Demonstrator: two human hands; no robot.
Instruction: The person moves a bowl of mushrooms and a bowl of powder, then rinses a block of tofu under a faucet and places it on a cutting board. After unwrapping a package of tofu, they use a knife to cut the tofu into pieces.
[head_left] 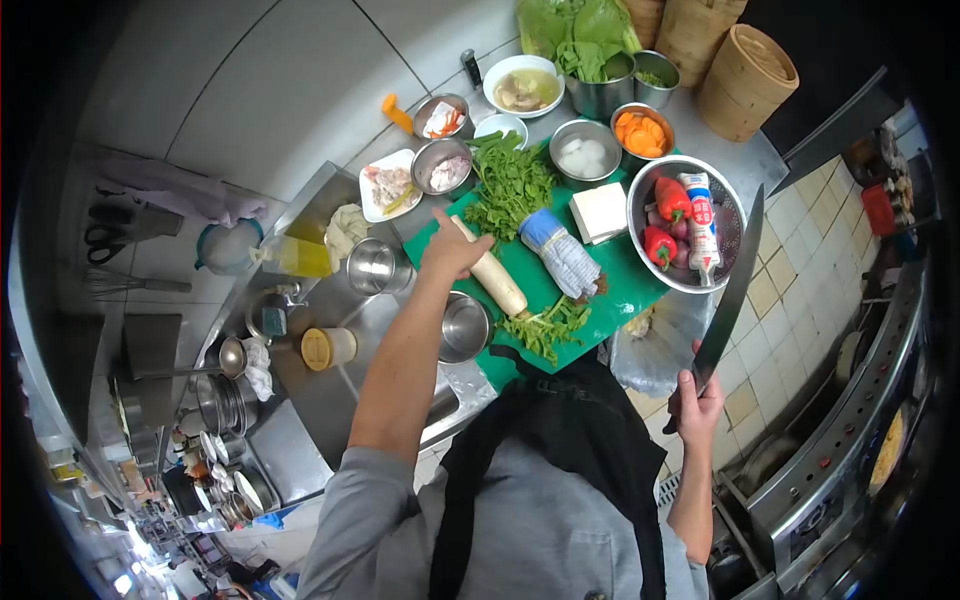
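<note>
My left hand (455,250) is around the upper end of a white radish (497,284), its thumb laid across the top. The radish lies on a green cutting board (625,285). My right hand (697,402) grips the handle of a large knife (735,290), whose long blade points up and away from me, beside the board. Leafy green herbs (508,185) lie past the radish, and more leaves (552,326) are at its near end. A grey knitted bundle with a blue band (562,256) rests to the right of the radish, near a white block like tofu (598,213).
A colander (640,190) with red peppers and a printed tube stands at the board's right edge. Behind are bowls of sliced carrot (642,134), white pieces (585,158) and meat (442,167). Steel pots (465,327) stand at left. Bamboo steamers (747,82) are at the back right.
</note>
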